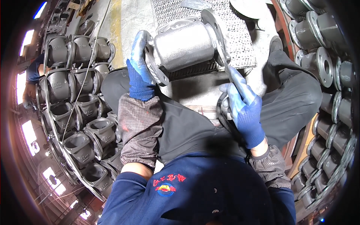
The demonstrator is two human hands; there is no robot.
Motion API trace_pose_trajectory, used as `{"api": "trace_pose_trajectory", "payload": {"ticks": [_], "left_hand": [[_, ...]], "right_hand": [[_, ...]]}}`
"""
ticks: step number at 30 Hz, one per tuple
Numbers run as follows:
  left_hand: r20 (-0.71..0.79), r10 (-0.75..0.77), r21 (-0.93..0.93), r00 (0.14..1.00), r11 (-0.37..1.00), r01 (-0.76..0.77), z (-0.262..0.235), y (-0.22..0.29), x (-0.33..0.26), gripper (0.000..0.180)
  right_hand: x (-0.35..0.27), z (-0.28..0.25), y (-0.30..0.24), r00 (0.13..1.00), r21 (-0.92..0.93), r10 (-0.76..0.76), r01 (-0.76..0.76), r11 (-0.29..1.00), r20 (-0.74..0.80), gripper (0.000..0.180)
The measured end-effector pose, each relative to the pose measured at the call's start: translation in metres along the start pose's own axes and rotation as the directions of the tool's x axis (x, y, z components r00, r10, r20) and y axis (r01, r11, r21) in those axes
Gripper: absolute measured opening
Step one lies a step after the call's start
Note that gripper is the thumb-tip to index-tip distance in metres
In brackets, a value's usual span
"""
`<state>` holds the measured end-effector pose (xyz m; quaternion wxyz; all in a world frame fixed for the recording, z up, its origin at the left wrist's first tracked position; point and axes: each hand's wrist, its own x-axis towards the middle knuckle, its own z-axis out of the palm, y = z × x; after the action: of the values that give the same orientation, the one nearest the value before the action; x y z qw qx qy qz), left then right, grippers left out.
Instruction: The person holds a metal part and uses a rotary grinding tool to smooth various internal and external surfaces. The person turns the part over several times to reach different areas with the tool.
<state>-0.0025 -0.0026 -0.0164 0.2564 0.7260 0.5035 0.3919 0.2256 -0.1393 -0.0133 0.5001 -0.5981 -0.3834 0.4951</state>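
A grey cast-metal valve body point(184, 45) with a round flange at each end lies on its side in front of me. My left hand point(141, 63), in a blue-coated knit glove, grips its left flange point(154, 63) from the outside, fingers pointing up. At the right flange point(217, 35), my right hand point(243, 101), gloved alike, is closed around a slim dark tool point(233, 80) that reaches up to the flange rim. A black hose point(224, 122) runs down beside that hand. The tool's kind is mostly hidden by the fingers.
Beneath the valve body is a ridged metal plate point(240, 45) on the floor. Stacked flanged castings point(60, 84) stand at left, with a pale cord point(84, 80) across them. More castings point(324, 67) line the right. Another person's arm point(32, 82) shows at far left.
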Motion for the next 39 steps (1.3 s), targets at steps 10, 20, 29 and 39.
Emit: {"api": "trace_pose_trajectory", "payload": {"ticks": [10,20,29,39], "left_hand": [[0.001,-0.283,-0.391,0.959,0.883,0.261,0.003,-0.008,0.000,0.038],[-0.006,0.030,-0.018,1.000,0.999,-0.030,-0.001,-0.010,-0.003,0.043],[0.002,-0.003,-0.108,1.000,0.994,0.003,0.000,-0.002,-0.004,0.043],[-0.002,0.236,0.220,0.972,0.948,-0.229,-0.003,-0.015,-0.004,0.044]], "right_hand": [[0.010,0.013,0.004,0.997,0.083,0.064,-0.060,0.995,-0.048,0.038],[0.016,0.014,-0.002,0.996,0.067,0.088,-0.086,0.994,-0.029,0.038],[0.017,0.016,-0.003,0.984,0.163,0.153,-0.137,0.977,-0.093,0.034],[0.020,0.009,-0.008,0.968,0.186,0.252,-0.251,0.950,0.014,0.032]]}}
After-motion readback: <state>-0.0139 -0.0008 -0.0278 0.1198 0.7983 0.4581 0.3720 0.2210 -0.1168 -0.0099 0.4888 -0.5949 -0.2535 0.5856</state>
